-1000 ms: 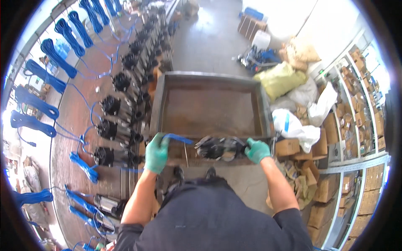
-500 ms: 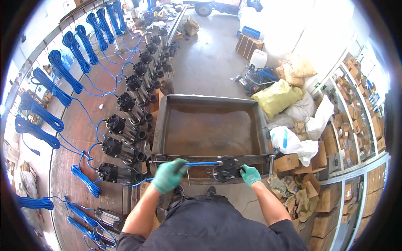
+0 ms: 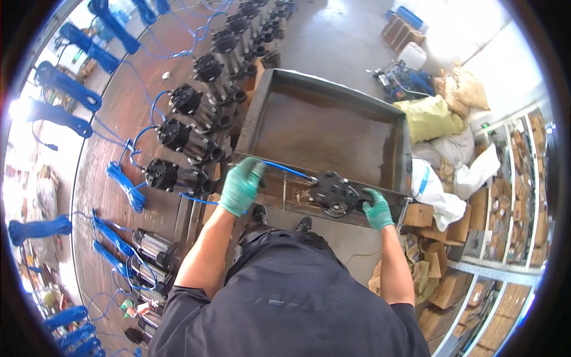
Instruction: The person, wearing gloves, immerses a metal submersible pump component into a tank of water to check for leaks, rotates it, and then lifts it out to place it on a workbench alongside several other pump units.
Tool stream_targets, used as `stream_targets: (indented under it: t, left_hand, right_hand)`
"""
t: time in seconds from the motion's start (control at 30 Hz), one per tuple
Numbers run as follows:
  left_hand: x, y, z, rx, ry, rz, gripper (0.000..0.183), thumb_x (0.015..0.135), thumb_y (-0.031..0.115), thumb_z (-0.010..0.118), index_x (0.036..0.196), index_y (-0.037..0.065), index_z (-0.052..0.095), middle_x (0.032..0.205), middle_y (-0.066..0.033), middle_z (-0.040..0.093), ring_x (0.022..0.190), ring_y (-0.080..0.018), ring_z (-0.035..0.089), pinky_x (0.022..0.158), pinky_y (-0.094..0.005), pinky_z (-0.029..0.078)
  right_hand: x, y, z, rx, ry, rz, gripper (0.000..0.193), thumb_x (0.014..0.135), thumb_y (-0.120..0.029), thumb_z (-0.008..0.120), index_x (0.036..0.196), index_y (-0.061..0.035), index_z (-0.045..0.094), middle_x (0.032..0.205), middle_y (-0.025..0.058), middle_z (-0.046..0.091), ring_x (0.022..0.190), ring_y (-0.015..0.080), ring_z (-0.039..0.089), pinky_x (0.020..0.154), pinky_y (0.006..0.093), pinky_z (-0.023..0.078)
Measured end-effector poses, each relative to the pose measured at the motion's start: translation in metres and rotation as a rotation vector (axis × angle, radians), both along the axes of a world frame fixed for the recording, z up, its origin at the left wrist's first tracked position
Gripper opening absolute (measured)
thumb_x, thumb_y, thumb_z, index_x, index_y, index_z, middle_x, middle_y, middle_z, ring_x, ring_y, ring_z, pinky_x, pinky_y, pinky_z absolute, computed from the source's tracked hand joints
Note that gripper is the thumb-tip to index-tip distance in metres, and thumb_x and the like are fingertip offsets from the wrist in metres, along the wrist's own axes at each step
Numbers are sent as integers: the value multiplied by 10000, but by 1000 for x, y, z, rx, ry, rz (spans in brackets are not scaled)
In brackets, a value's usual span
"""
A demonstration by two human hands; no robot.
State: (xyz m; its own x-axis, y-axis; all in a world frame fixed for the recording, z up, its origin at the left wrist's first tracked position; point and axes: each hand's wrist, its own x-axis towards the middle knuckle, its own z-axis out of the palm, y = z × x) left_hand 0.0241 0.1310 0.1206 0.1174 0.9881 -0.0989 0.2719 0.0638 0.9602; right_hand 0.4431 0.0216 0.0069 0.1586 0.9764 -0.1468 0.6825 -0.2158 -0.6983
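Observation:
A submersible pump (image 3: 333,194) with a round black top hangs over the front edge of a metal tank (image 3: 257,113) of murky brown water. Its steel body is mostly hidden below the top. The blue cable (image 3: 285,169) leaves the pump toward my left hand (image 3: 242,187), which is closed around it, in a green glove. My right hand (image 3: 377,209), gloved alike, has its fingers curled on the black outlet at the pump's right side.
Several similar pumps (image 3: 184,138) line the bench (image 3: 113,196) on my left, with coiled blue cables (image 3: 68,83) hanging beyond. Sacks (image 3: 434,119), cardboard boxes (image 3: 418,215) and loaded shelves (image 3: 505,196) stand on the right. A wheeled blue machine (image 3: 404,82) is farther back.
The view has turned and tipped, so the tank appears slanted and higher. The pump has come up closer, its top tilting more into view, with both hands still on cable and outlet.

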Motion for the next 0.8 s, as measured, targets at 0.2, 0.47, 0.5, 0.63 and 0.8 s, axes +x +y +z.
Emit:
stream_targets:
  t: [0.2, 0.47, 0.5, 0.63, 0.8]
  left_hand:
    - [-88, -25, -122, -195, 222, 216, 314, 1016, 298, 596, 1052, 3, 697, 781, -66, 683, 685, -145, 615, 637, -327, 503]
    - [-141, -54, -98, -170, 564, 242, 291, 946, 319, 631, 1055, 65, 722, 1004, -209, 717, 962, -412, 679, 861, -468, 530]
    - [-165, -58, -104, -141, 572, 441, 339, 941, 352, 604, 1027, 39, 703, 991, -255, 698, 975, -444, 667, 851, -494, 529]
    - [-277, -57, -129, 55, 538, 1226, 253, 923, 260, 641, 1046, 38, 640, 988, -218, 694, 925, -399, 674, 838, -473, 525]
    - [-394, -5, -129, -605, 719, 1371, 731, 863, 568, 680, 1394, 99, 499, 1340, -208, 567, 1225, -392, 590, 1003, -521, 496]
  right_hand:
    - [-79, 61, 65, 8, -166, 219, 177, 795, -113, 656, 958, -71, 710, 1072, 165, 681, 991, 366, 667, 861, 421, 531]
    - [-86, 64, 27, -15, -98, 126, 270, 850, -107, 642, 1094, 3, 674, 1055, 188, 686, 981, 325, 673, 894, 401, 521]
    - [-81, 60, 19, -8, -141, 104, 328, 890, -158, 659, 1174, 5, 650, 1067, 204, 683, 1022, 349, 662, 929, 403, 512]
    - [-86, 57, 21, -201, -14, -35, 379, 988, -245, 631, 1275, 2, 600, 1192, 191, 680, 1100, 271, 640, 979, 360, 482]
    - [-65, 60, -3, -234, 167, -30, 362, 1003, -186, 602, 1305, 15, 588, 1199, 134, 671, 1069, 198, 610, 975, 324, 473]
